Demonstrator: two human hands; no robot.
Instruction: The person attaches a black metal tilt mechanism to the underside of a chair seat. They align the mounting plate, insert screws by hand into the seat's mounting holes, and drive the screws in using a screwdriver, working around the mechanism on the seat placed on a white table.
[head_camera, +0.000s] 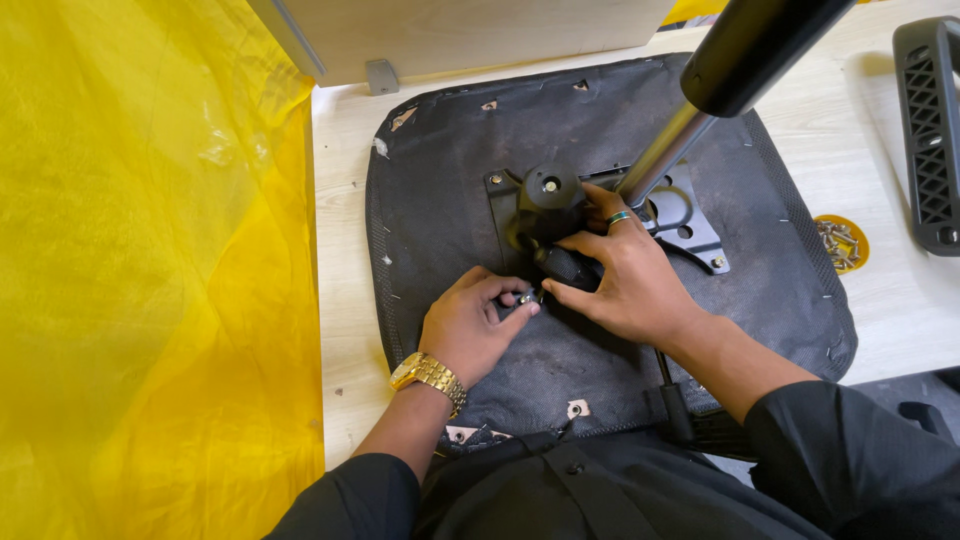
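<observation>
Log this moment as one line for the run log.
left hand: pinching small metal screw | right hand: on black plastic knob | base: upturned black fabric chair seat | nearby: yellow dish of screws

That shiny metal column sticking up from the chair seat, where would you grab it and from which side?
Grip the metal column on its bare silver shaft, probably coming from the right, away from both hands. It is a smooth round tube tilted up and right, so fingers wrap fully around it.
</observation>
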